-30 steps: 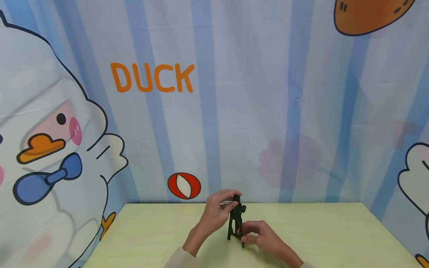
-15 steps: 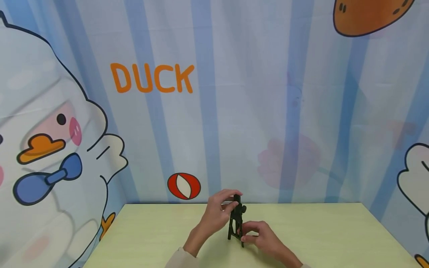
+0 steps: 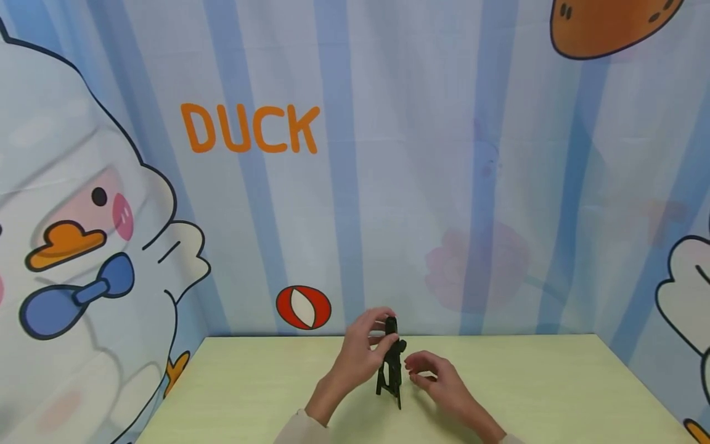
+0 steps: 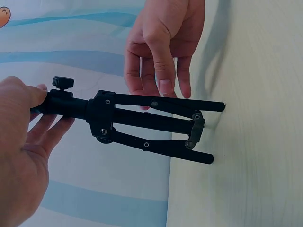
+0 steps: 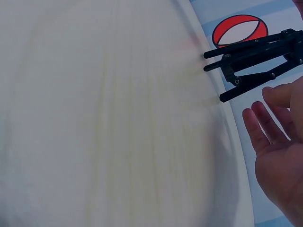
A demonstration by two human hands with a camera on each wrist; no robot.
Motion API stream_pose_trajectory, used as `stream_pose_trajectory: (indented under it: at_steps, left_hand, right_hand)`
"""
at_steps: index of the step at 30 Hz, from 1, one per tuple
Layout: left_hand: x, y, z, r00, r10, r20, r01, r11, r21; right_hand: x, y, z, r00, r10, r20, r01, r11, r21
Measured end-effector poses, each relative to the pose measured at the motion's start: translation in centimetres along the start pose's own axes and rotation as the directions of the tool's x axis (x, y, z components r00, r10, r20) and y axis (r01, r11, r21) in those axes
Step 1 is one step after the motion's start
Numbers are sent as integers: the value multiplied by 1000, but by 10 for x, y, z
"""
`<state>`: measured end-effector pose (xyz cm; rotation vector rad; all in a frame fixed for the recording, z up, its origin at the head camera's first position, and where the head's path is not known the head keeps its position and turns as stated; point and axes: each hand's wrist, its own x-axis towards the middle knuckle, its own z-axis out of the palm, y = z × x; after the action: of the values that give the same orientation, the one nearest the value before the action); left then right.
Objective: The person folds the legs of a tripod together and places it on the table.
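Observation:
A small black tripod (image 3: 394,364) stands upright on the table, its legs only partly spread. My left hand (image 3: 360,351) grips its upper column between thumb and fingers. In the left wrist view the tripod (image 4: 151,120) shows hinged legs, a centre post and a round knob (image 4: 63,83) close to the left hand (image 4: 23,156). My right hand (image 3: 440,382) is just right of the legs, fingers loosely bent and holding nothing. The right wrist view shows a gap between the right hand (image 5: 284,161) and the nearest leg of the tripod (image 5: 246,88).
The pale yellow table (image 3: 266,382) extends to both sides of the hands. Behind it hangs a blue-striped curtain (image 3: 399,185) printed with a duck, lettering and a red-and-white ball (image 3: 303,307).
My right hand has let go of the tripod leg and moved slightly up and to the right. My left hand still holds the column, its fingers a little higher. The legs look slightly closer together.

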<state>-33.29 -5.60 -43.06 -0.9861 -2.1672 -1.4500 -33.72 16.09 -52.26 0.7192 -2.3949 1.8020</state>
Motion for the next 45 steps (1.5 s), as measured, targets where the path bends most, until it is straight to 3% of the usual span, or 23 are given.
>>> stream_pose_trajectory:
  at_steps: [6, 14, 22, 33, 37, 41, 45]
  left_hand:
    - [0, -2, -2, 1000, -22, -1, 22, 1000, 7]
    - [-1, 1, -4, 998, -30, 61, 30, 1000, 5]
    - [-2, 2, -6, 995, -51, 81, 55, 998, -36]
    - [0, 1, -14, 984, -98, 147, 111, 990, -84]
    - [1, 3, -17, 981, -106, 163, 119, 990, -71]
    - [3, 6, -16, 989, -81, 122, 85, 996, -29]
    - [6, 8, -13, 997, -49, 60, 47, 999, 21]
  right_hand:
    - [3, 0, -3, 994, -31, 106, 25, 998, 57]
    - [-1, 2, -4, 978, -48, 203, 28, 994, 103]
    - [-4, 1, 0, 961, -10, 275, -38, 985, 168]
    - [-6, 2, 3, 959, -26, 282, -14, 990, 138]
    - [-6, -2, 2, 968, 12, 252, -48, 989, 137]
    - [-6, -5, 1, 973, 77, 219, -107, 986, 130]
    - [-4, -6, 2, 966, 101, 237, -136, 981, 135]
